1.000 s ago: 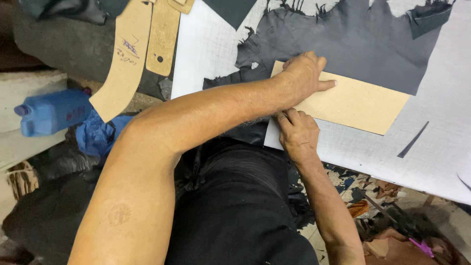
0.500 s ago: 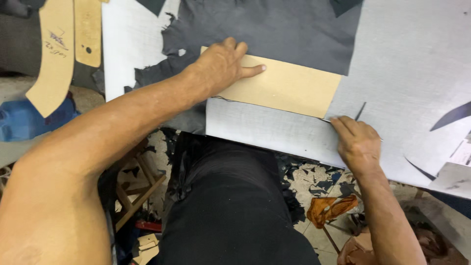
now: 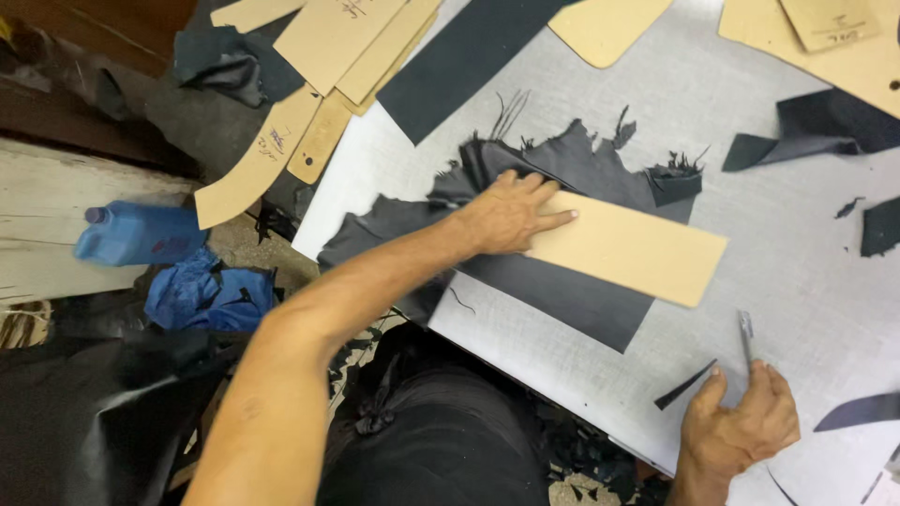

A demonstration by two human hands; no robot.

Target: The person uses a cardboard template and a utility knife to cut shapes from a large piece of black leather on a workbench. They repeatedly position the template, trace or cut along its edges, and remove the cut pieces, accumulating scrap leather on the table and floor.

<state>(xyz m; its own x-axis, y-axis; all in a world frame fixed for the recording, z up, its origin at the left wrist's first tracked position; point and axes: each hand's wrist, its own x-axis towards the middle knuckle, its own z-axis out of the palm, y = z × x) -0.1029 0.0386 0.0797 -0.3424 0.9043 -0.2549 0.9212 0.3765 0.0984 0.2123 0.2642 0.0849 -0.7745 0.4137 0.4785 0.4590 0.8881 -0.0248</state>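
Pressing under left fingers (image 3: 539, 220): cardboard template (image 3: 637, 251)

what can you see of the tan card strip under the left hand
The tan card strip is a long flat rectangle, plain and stiff-looking like cardboard, with straight edges. It lies slanted on the dark leather sheet, which rests on the grey cutting board. The left hand presses flat on its left end, fingers spread over it. Its right end lies free, apart from the right hand and the small knife it holds.

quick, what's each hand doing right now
Left hand: open, pressed flat on the tan card template over dark material.
Right hand: closed around a thin metal blade.
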